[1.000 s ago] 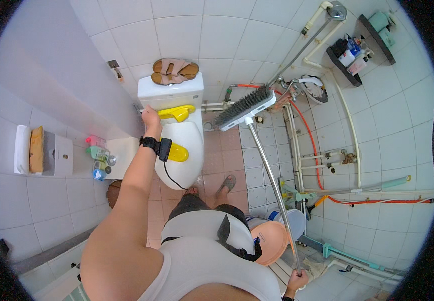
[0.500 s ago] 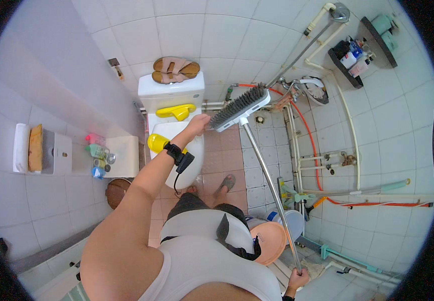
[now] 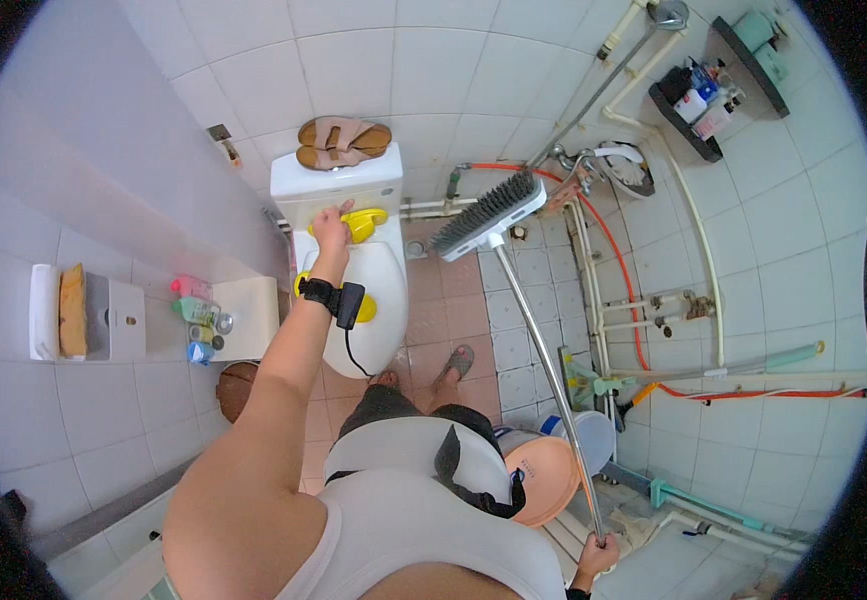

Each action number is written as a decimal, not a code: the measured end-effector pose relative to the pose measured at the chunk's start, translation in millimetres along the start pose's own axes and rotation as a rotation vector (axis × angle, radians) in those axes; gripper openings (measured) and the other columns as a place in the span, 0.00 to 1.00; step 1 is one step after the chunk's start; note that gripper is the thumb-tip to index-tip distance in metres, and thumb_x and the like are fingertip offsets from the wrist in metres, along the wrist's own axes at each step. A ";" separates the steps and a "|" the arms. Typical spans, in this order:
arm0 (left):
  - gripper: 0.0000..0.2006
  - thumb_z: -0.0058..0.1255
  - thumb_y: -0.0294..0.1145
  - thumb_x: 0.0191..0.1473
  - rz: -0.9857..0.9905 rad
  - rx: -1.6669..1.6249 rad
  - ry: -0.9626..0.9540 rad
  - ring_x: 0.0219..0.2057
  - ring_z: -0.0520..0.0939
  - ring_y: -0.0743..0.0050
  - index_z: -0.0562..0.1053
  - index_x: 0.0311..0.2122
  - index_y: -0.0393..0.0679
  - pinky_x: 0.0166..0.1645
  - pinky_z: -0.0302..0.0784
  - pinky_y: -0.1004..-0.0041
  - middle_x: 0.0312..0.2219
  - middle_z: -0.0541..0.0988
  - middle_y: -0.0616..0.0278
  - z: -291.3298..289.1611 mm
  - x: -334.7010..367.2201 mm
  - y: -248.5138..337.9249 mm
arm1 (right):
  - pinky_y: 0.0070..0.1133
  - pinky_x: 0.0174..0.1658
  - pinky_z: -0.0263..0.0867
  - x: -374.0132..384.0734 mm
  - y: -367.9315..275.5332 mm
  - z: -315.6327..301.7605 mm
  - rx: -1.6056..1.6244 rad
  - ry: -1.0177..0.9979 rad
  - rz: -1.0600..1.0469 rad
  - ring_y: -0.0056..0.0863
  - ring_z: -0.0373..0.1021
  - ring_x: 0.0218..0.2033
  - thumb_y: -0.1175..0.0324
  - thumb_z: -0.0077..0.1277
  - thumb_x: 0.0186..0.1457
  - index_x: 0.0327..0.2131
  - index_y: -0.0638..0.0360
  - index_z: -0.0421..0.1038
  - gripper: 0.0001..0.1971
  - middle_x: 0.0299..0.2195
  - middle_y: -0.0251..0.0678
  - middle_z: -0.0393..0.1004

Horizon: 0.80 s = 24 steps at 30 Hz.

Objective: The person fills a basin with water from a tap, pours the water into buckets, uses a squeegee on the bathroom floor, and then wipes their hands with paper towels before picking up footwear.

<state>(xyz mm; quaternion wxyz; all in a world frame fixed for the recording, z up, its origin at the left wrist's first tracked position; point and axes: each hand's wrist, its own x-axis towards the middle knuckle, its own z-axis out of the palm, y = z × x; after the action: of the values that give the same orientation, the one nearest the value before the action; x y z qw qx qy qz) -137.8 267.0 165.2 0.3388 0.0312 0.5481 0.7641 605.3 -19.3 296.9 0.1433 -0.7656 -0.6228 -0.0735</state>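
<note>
My right hand (image 3: pixel 595 556) at the lower right is closed round the lower end of a silver pole, the handle of a long-handled floor brush (image 3: pixel 539 345). The brush's white head and dark bristles are raised, bristles facing up and left. My left hand (image 3: pixel 332 228), a black strap on its wrist, is over the left part of a yellow slipper (image 3: pixel 363 224) at the back of the white toilet (image 3: pixel 385 290). Its fingers look apart; whether they touch the slipper I cannot tell. A second yellow slipper (image 3: pixel 365 308) lies on the lid, partly hidden by my wrist.
Brown-strapped sandals (image 3: pixel 343 143) rest on the cistern. Buckets with an orange lid (image 3: pixel 543 478) stand beside my right leg. An orange hose (image 3: pixel 625 260) and pipes run along the right wall, below a corner shelf of bottles (image 3: pixel 688 112). A small sink (image 3: pixel 248 318) juts out at left.
My left hand has left the brush head and moved left to the yellow slipper at the toilet's back. The brush stays raised in my right hand, nearly where it was.
</note>
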 end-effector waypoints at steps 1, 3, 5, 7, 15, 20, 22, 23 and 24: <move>0.07 0.39 0.30 0.55 -0.018 -0.087 0.022 0.09 0.59 0.85 0.65 0.26 0.44 0.12 0.52 0.81 0.31 0.80 0.53 -2.8 3.6 2.8 | 0.32 0.19 0.41 0.5 1.0 0.6 0.000 0.000 0.000 0.38 0.44 0.14 0.75 0.47 0.34 0.12 0.63 0.50 0.13 0.11 0.45 0.47; 0.07 0.41 0.29 0.54 -0.026 -0.086 0.062 0.09 0.58 0.85 0.64 0.24 0.45 0.12 0.51 0.82 0.22 0.77 0.60 -3.0 6.1 2.4 | 0.32 0.19 0.42 1.6 3.6 3.3 0.033 0.000 -0.006 0.38 0.44 0.14 0.75 0.47 0.34 0.12 0.63 0.50 0.13 0.11 0.44 0.47; 0.08 0.43 0.33 0.54 -0.092 0.073 -0.198 0.09 0.58 0.84 0.64 0.24 0.45 0.12 0.51 0.81 0.15 0.68 0.67 -3.5 4.0 -0.2 | 0.32 0.19 0.42 1.8 2.7 5.1 -0.002 0.007 -0.010 0.37 0.44 0.13 0.74 0.47 0.34 0.12 0.63 0.50 0.13 0.11 0.44 0.48; 0.11 0.43 0.37 0.54 -0.175 0.248 -0.324 0.09 0.58 0.84 0.64 0.23 0.45 0.12 0.50 0.81 0.14 0.64 0.69 17.3 -13.9 -0.1 | 0.32 0.19 0.42 -0.9 1.6 6.8 -0.042 0.015 -0.006 0.37 0.44 0.13 0.74 0.47 0.33 0.12 0.63 0.50 0.13 0.11 0.44 0.48; 0.28 0.38 0.59 0.55 -0.377 0.803 -0.604 0.14 0.66 0.76 0.73 0.32 0.40 0.17 0.59 0.73 0.14 0.65 0.65 60.4 -39.6 -30.9 | 0.31 0.19 0.41 4.7 -11.5 0.3 0.002 -0.049 0.033 0.34 0.46 0.13 0.74 0.48 0.31 0.11 0.63 0.50 0.14 0.10 0.42 0.49; 0.25 0.37 0.51 0.57 0.028 0.944 -0.635 0.26 0.77 0.55 0.75 0.33 0.36 0.32 0.70 0.63 0.23 0.77 0.48 57.2 -27.7 -46.7 | 0.31 0.18 0.41 -4.3 3.3 9.8 0.000 -0.019 0.009 0.34 0.45 0.13 0.75 0.48 0.31 0.11 0.62 0.50 0.14 0.10 0.41 0.48; 0.21 0.37 0.46 0.57 0.212 1.031 -0.690 0.34 0.77 0.46 0.74 0.32 0.35 0.41 0.69 0.61 0.30 0.77 0.43 54.3 -21.4 -44.6 | 0.30 0.18 0.41 -5.8 4.7 11.5 0.009 -0.016 0.020 0.33 0.44 0.13 0.74 0.48 0.30 0.11 0.62 0.50 0.14 0.10 0.41 0.48; 0.21 0.37 0.46 0.57 0.212 1.033 -0.690 0.34 0.77 0.46 0.74 0.32 0.35 0.41 0.69 0.61 0.30 0.77 0.43 51.6 -20.6 -44.5 | 0.30 0.18 0.41 -5.9 4.8 11.8 -0.023 -0.018 0.002 0.33 0.44 0.13 0.74 0.48 0.30 0.11 0.62 0.50 0.14 0.10 0.41 0.47; 0.20 0.38 0.45 0.56 0.289 1.099 -0.668 0.34 0.77 0.45 0.75 0.33 0.36 0.41 0.70 0.59 0.31 0.77 0.43 50.6 -23.2 -40.7 | 0.30 0.18 0.41 -7.3 4.3 11.8 -0.055 -0.021 -0.014 0.33 0.43 0.13 0.74 0.48 0.31 0.11 0.62 0.50 0.14 0.10 0.41 0.47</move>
<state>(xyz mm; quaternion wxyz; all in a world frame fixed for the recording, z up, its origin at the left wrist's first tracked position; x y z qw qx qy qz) -79.1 302.4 157.9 0.3193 0.5086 0.7139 0.3601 607.1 -23.2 283.0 0.1151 -0.7657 -0.6273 -0.0837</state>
